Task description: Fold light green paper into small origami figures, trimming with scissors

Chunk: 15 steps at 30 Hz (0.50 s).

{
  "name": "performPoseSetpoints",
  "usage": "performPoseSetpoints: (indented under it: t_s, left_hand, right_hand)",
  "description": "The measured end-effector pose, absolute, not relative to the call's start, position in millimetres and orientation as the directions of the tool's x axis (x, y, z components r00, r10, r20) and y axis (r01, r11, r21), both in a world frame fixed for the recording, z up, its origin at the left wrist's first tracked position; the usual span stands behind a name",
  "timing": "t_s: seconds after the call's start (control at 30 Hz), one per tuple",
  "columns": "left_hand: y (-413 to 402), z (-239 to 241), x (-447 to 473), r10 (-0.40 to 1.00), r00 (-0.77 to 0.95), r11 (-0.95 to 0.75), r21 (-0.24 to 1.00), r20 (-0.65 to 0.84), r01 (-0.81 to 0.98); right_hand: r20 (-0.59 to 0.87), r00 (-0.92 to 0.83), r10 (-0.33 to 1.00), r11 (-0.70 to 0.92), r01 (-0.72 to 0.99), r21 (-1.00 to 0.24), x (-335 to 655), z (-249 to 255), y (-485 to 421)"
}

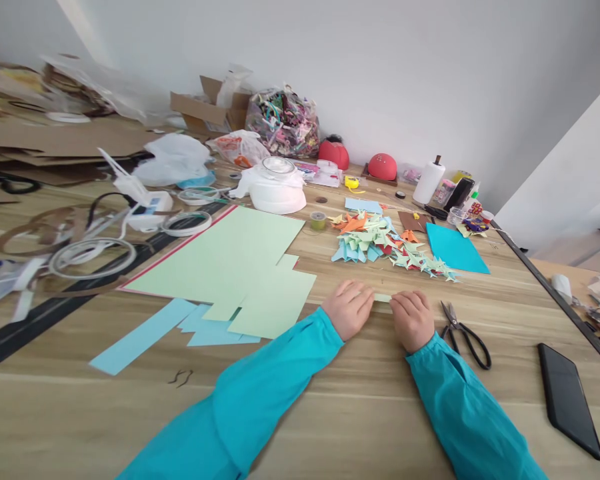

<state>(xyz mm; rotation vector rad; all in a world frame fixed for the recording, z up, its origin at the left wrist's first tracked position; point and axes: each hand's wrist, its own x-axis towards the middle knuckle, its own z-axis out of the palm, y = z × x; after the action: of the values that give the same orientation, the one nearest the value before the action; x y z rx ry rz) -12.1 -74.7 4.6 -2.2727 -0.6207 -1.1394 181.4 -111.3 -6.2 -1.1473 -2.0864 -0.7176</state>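
Observation:
My left hand (349,308) and my right hand (413,319) rest side by side on the wooden table (330,400), both in teal sleeves. Their fingers are curled and pressed down on a small pale green piece of paper (383,297) that shows between them. Just beyond lies a heap of folded paper shapes (380,243) in green, blue, orange and red. Black scissors (464,333) lie right of my right hand.
Large pale green sheets (230,263) and light blue strips (145,337) lie to the left. A blue sheet (455,250) and a black phone (567,400) are on the right. Tape rolls (93,257), a white pot (277,187), bags and cardboard boxes crowd the far side.

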Motion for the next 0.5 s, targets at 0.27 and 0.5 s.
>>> performPoseSetpoints:
  t_s: [0.27,0.5]
  left_hand:
    - [-78.2,-5.0,4.7,0.166,0.600,-0.792,-0.257,0.782,0.554]
    - [-81.1,-6.5,7.2,0.149,0.600,-0.810,-0.251,0.786,0.530]
  right_hand:
    - [0.726,-0.464,0.508,0.557,0.820,0.134,169.2,-4.9,-114.2]
    - [0.728,-0.485,0.485,0.620,0.778,0.105,165.4,-6.3,-115.2]
